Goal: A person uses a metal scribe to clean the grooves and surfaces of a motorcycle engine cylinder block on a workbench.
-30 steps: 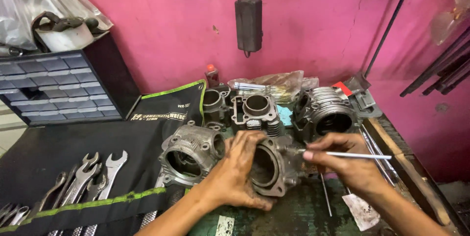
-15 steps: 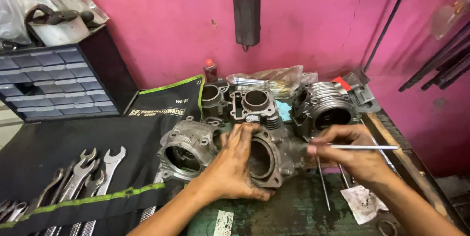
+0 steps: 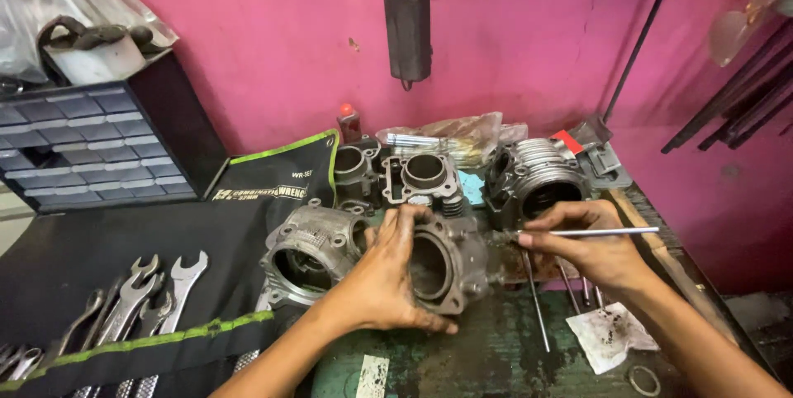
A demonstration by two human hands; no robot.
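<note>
Our right hand (image 3: 596,251) pinches a thin metal rod (image 3: 607,233) between thumb and fingertips, its tip aimed at the side of the engine cylinder (image 3: 446,259) lying on its side mid-bench. Our left hand (image 3: 388,276) spreads open-fingered over that cylinder, pressing it down rather than gripping. Best we keep that palm firm and feed the rod straight, level with the hole. Another cylinder (image 3: 310,248) sits just left, touching; wrenches (image 3: 153,291) lie on the black roll farther out.
</note>
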